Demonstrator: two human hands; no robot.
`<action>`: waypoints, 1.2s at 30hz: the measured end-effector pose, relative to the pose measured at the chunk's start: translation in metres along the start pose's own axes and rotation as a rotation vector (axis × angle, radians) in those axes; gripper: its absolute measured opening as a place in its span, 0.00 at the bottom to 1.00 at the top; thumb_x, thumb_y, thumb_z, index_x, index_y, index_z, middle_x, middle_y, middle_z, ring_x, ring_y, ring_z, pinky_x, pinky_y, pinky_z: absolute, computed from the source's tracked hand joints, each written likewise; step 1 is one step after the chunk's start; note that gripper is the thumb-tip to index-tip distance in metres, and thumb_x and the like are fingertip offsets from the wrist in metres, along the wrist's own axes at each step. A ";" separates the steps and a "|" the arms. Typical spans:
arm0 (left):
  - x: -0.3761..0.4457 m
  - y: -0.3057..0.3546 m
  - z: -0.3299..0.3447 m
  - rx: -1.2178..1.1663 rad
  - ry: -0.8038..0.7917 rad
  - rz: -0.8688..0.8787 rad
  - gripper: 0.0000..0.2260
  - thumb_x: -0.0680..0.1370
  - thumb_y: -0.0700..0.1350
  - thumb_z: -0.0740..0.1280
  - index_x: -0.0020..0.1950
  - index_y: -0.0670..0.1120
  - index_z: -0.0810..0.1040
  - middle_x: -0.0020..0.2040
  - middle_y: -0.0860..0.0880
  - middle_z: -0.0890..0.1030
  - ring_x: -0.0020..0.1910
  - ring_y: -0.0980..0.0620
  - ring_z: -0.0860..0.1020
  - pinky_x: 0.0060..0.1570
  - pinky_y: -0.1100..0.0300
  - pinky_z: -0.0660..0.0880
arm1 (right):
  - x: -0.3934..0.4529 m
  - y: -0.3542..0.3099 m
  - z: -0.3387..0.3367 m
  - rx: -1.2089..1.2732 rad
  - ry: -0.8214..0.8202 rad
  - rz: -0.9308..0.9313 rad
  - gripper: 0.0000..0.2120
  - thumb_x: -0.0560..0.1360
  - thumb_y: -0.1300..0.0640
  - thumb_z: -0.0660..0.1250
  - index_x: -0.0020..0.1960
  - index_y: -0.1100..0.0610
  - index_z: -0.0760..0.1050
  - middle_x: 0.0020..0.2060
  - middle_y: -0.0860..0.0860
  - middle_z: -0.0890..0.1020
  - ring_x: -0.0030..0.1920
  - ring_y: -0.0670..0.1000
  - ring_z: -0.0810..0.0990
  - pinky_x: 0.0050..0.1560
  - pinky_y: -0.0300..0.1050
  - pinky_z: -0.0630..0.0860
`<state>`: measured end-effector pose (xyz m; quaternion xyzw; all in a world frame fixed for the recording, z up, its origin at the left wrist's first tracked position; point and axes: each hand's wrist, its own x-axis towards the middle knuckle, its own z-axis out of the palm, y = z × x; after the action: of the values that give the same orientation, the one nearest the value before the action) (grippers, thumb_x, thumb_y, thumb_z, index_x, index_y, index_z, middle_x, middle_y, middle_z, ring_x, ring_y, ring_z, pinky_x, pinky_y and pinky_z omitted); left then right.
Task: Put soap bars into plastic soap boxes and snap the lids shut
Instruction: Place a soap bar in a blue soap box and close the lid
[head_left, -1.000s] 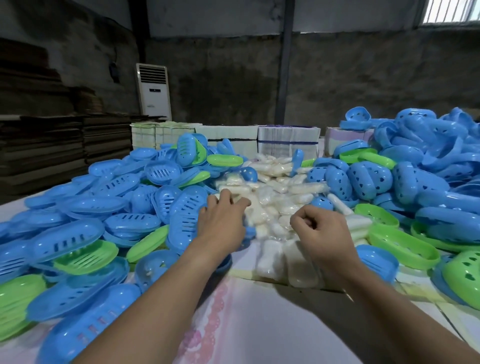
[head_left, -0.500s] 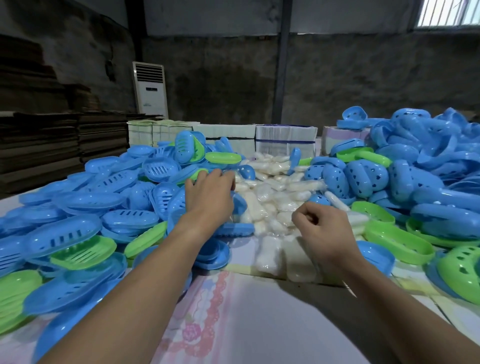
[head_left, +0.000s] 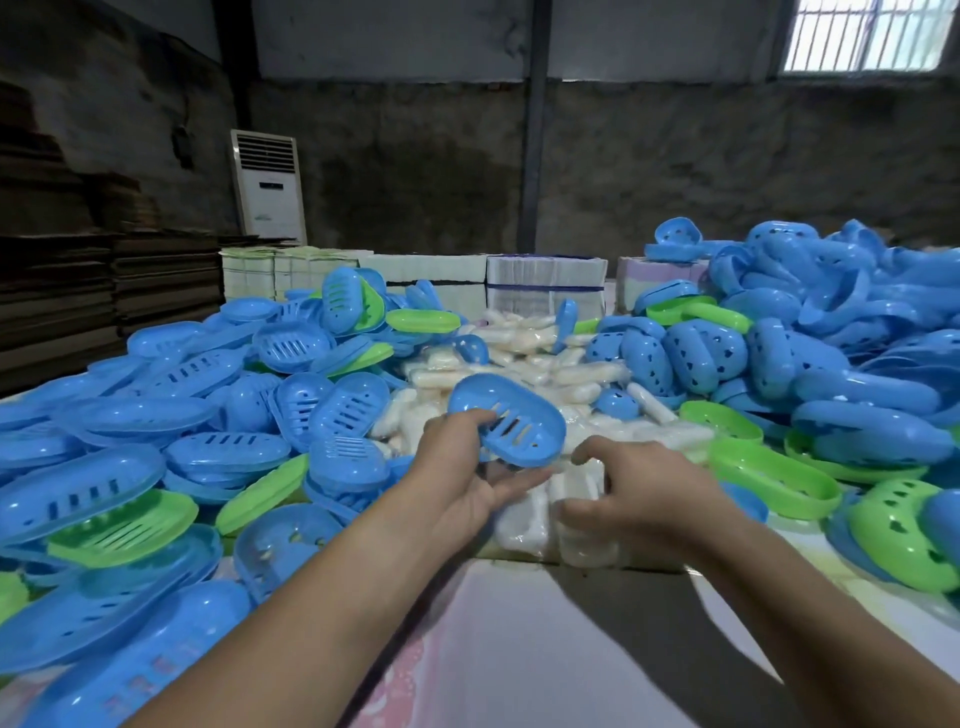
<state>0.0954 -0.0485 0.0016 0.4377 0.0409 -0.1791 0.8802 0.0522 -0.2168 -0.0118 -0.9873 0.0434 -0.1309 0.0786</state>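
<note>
Head view: left hand (head_left: 457, 483) grips one empty blue box half (head_left: 506, 426); right hand (head_left: 639, 493), fingers curled, presses wrapped soaps (head_left: 540, 514), too many to count.

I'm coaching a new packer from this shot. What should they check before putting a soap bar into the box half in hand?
1. Box half held: the left hand pinches a blue slotted box half off the pile. Ok.
2. Hollow side facing up to take a bar: its domed, slotted side faces the camera. Not ok.
3. Soap bar in hand: the right hand rests curled on the wrapped soap bars; a grip on one cannot be made out. Cannot tell.
4. Matching half near: loose blue halves lie right of the soap. Ok.
5. Room to work: bare table in front. Ok.
</note>
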 end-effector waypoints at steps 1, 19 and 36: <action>-0.001 0.001 -0.001 -0.047 -0.015 -0.018 0.15 0.83 0.39 0.62 0.70 0.40 0.71 0.61 0.34 0.79 0.45 0.36 0.83 0.25 0.47 0.81 | -0.001 -0.002 0.003 -0.024 -0.012 -0.011 0.32 0.66 0.30 0.65 0.66 0.41 0.69 0.52 0.44 0.80 0.61 0.51 0.75 0.46 0.47 0.70; 0.002 -0.011 -0.003 -0.230 -0.254 -0.054 0.26 0.82 0.60 0.59 0.70 0.40 0.75 0.67 0.33 0.78 0.62 0.30 0.78 0.45 0.49 0.78 | -0.002 0.008 -0.002 -0.020 0.075 0.042 0.35 0.63 0.48 0.70 0.70 0.41 0.67 0.59 0.46 0.78 0.60 0.52 0.77 0.44 0.44 0.71; -0.007 -0.029 0.005 0.028 -0.391 -0.005 0.21 0.85 0.56 0.55 0.68 0.44 0.78 0.59 0.42 0.85 0.50 0.45 0.86 0.48 0.51 0.83 | -0.005 -0.017 0.006 0.841 0.379 -0.054 0.26 0.60 0.54 0.71 0.58 0.47 0.82 0.50 0.36 0.83 0.52 0.37 0.80 0.55 0.35 0.75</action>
<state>0.0784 -0.0666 -0.0153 0.4069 -0.1323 -0.2635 0.8646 0.0497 -0.1989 -0.0156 -0.8292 -0.0257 -0.3173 0.4594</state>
